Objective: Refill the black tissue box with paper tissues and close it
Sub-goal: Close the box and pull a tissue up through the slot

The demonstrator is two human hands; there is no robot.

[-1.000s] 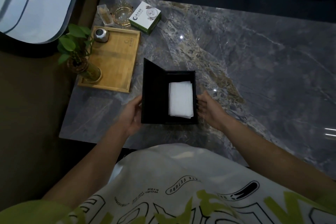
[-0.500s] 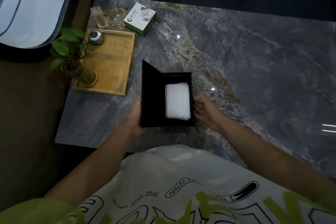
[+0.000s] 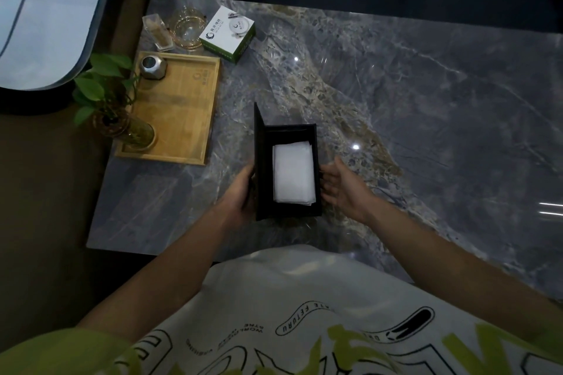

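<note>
We see the black tissue box standing open by the near edge of the counter, its lid upright along the 9 o'clock side and a stack of white tissues lying inside. The left hand rests against the box at 9 o'clock; its fingers are hidden, so we cannot tell their grip. The right hand, at 3 o'clock, has fingers released, tips by the wall. A wooden tray lies at 10 o'clock
</note>
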